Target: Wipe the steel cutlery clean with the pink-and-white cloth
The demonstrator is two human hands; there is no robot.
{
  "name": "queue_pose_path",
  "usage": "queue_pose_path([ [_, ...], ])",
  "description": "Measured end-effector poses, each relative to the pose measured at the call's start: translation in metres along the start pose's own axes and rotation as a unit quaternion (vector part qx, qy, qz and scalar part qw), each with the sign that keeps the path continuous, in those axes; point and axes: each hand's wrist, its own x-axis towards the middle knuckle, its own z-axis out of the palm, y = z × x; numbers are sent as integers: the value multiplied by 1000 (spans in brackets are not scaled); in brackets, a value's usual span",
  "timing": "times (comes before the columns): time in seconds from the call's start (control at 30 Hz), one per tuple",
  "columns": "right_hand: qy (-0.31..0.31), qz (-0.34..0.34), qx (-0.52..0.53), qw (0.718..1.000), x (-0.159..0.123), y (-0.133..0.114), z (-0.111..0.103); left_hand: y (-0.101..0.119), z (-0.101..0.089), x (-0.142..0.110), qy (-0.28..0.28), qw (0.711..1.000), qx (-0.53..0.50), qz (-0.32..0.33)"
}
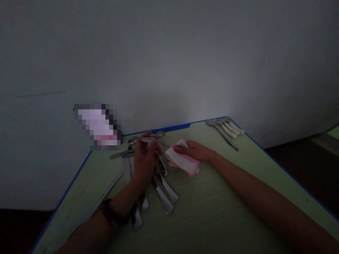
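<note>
My left hand (144,160) is raised over a pile of metal cutlery (159,190) and its fingers are closed on a spoon (148,139), whose bowl shows at the fingertips. My right hand (196,151) rests on the green table (217,211) and grips a folded pink and white cloth (182,161), just right of the spoon. The two hands are close together near the table's far edge. A dark band sits on my left wrist.
Several white-handled and metal utensils (227,129) lie at the table's far right corner. A blurred-out pink and white object (97,127) stands at the far left edge against the grey wall. The table has a blue rim (172,127).
</note>
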Motion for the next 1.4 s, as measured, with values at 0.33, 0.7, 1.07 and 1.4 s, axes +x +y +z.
queue_pose_path([
  [0.33, -8, -7, -39, 999, 0, 0, -1, -7, -11, 9, 135, 990, -44, -1],
  [0.7, 24, -52, -106, 993, 2, 3, 2, -5, -11, 11, 117, 992, -9, 43],
  [1.07, 42, -62, -136, 988, 5, 9, 0, -3, -12, 13, 125, 992, -17, 23],
  [1.4, 17, -27, -41, 999, 0, 0, -2, -13, -14, 17, 139, 989, -44, -10],
])
